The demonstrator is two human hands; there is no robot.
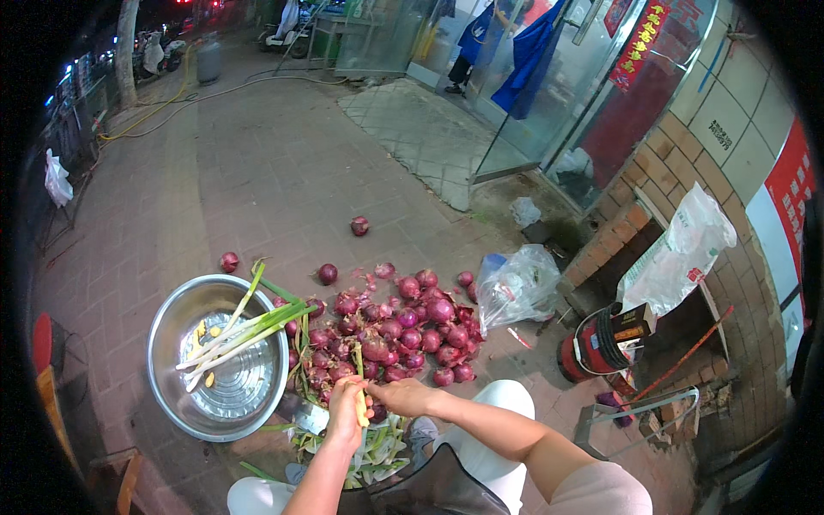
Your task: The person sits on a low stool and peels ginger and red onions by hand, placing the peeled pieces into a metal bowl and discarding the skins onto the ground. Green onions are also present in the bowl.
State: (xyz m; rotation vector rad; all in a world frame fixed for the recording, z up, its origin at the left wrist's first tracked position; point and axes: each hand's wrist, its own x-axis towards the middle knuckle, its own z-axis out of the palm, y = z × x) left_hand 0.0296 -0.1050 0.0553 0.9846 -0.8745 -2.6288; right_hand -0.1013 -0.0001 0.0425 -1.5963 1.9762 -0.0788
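Note:
My left hand (348, 412) is wrapped around a pale yellow-green stalk (359, 360), held nearly upright in front of my knees. Against its right side are the curled fingers of my right hand (404, 396); whether they grip anything is hidden. Just beyond both hands spreads a heap of red onions (393, 328). To the left, a steel basin (153, 360) holds several peeled scallions (238, 341), their green ends over its rim, and some yellow pieces (210, 380). A flat metal blade (310, 417) lies between basin and left hand. Scallion trimmings (380, 447) litter the ground below.
A clear plastic bag (518, 283) sits right of the onions. Farther right are a red bucket (579, 351), a metal-framed stand (634, 421) and a brick wall (656, 154). Loose onions (360, 225) dot the paving. A person (473, 38) stands behind the glass door (515, 141).

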